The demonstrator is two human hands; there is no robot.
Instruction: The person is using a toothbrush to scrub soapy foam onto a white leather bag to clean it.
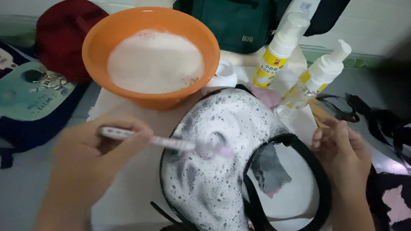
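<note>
While the left hand point(90, 159) grips a pale toothbrush point(167, 142) on the foam-covered bag point(216, 176), yellow-labelled pump bottles point(282, 45) stand behind. The right hand point(344, 156) (fingers curled, lightly clenched) rests at the bag's black strap point(314, 166).

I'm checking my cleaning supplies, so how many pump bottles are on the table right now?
2. One pump bottle with a yellow label stands just right of the orange basin. The other, a clear one, leans beside it, nearer the right hand. More may be hidden behind the bags.
</note>
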